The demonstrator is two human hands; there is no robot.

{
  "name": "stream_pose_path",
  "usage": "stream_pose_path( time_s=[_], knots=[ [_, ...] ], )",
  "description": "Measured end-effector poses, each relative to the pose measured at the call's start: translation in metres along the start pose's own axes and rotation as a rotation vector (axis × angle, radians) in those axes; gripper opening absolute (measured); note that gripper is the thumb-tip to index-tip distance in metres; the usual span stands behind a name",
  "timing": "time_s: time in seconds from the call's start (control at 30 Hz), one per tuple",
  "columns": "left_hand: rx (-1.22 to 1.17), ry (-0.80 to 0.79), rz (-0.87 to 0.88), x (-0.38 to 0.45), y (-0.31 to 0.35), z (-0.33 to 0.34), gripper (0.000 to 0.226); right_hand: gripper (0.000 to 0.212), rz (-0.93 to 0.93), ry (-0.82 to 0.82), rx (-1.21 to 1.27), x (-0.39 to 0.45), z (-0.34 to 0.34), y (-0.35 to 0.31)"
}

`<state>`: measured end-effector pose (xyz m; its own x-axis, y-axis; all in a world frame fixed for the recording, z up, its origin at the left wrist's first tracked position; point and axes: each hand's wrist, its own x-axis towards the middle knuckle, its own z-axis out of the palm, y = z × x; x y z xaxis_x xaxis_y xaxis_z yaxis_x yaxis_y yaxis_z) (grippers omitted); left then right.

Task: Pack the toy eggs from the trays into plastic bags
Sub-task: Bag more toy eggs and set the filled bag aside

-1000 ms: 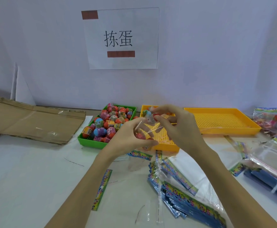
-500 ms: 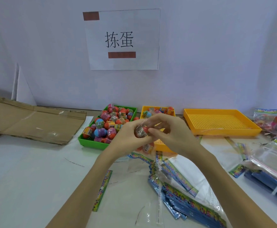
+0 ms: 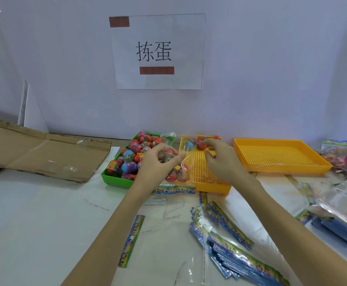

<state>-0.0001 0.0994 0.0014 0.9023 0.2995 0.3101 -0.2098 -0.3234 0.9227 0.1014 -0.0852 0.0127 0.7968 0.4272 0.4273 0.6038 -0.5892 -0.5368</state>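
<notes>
Head view. Clear plastic bag (image 3: 177, 174), holding a few toy eggs (image 3: 171, 176), is pinched at its mouth in the left hand (image 3: 156, 164) at 12 o'clock; long axis upright, mouth up, printed header on the counter (image 3: 34, 213). Since a second ago the right hand (image 3: 220, 159) has been parted from the bag toward 1 o'clock, an egg (image 3: 201, 145) gripped over the yellow tray (image 3: 209, 185); another egg is judged due. Green tray (image 3: 117, 179) at 11 o'clock.
</notes>
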Motion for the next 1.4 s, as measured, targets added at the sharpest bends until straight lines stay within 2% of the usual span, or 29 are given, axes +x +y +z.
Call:
stream_pose_path(
  time_s=[0.07,0.27,0.43,0.6,0.7,0.83,0.93,1.03,1.1,1.27,1.4],
  knots=[
    [-0.017,-0.034,0.002,-0.002,0.002,0.001,0.025,0.041,-0.001,-0.121,-0.118,0.021,0.009,0.007],
    [-0.037,-0.112,-0.038,-0.004,0.008,0.001,0.035,0.041,0.03,-0.254,-0.322,0.053,0.028,0.019],
    [0.015,-0.118,-0.022,-0.005,0.008,0.001,0.041,0.034,0.045,-0.069,-0.216,0.047,0.028,0.014],
    [0.0,-0.1,0.002,-0.005,0.01,0.003,0.034,0.032,0.143,0.194,0.217,0.024,0.007,0.003],
    [0.03,-0.082,0.018,-0.005,0.008,0.005,0.031,0.024,0.18,0.331,0.371,0.001,-0.009,0.002],
    [0.058,-0.09,0.033,-0.006,0.007,0.007,0.032,0.018,0.209,0.373,0.594,-0.032,-0.018,-0.004],
    [0.099,-0.099,0.063,-0.007,0.008,0.009,0.033,0.023,0.092,0.367,0.648,-0.043,-0.024,-0.02],
    [0.11,-0.112,0.094,-0.007,0.009,0.009,0.035,0.036,-0.036,0.394,0.674,-0.046,-0.032,-0.037],
    [0.142,-0.117,0.127,-0.007,0.01,0.01,0.039,0.034,-0.109,0.394,0.601,-0.049,-0.032,-0.042],
    [0.149,-0.131,0.191,-0.01,0.014,0.016,0.045,0.022,-0.282,0.334,0.242,-0.053,-0.028,-0.038],
    [0.161,-0.118,0.202,-0.01,0.015,0.015,0.046,0.024,-0.283,0.246,0.149,-0.052,-0.026,-0.034]
  ],
)
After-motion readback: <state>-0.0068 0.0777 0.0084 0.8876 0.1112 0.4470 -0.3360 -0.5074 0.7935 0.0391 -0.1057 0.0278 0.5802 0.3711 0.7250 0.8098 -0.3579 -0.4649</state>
